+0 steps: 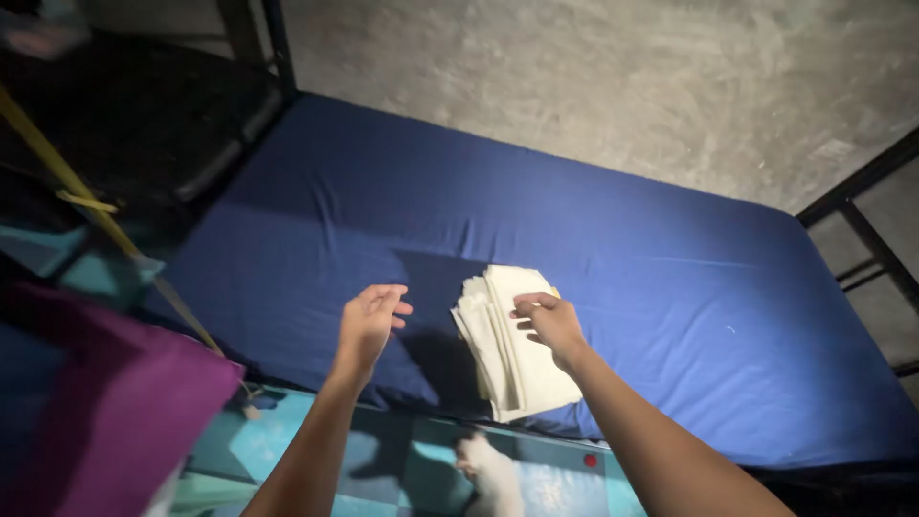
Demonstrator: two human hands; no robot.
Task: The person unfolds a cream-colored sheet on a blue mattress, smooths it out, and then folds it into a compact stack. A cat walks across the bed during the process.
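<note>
While both arms reach out over the bed edge, the right hand (550, 321) rests on top of the cloth stack (512, 345), fingers curled on the upper layer, not closed around it as far as I can see. The left hand (369, 321) hovers just beside the stack, open and empty, fingers a little bent. I judge the step is handling the folded cloths; a next move would need the left hand to come to the stack's near side. The stack lies near the front edge of the blue mattress (670, 278). Closer, a small white animal (488, 474) is on the teal floor, and a purple cloth (115, 412) is at the left. Farther stand the black bed frame (862, 220) and grey wall (593, 77). Nothing blocks the hands.
</note>
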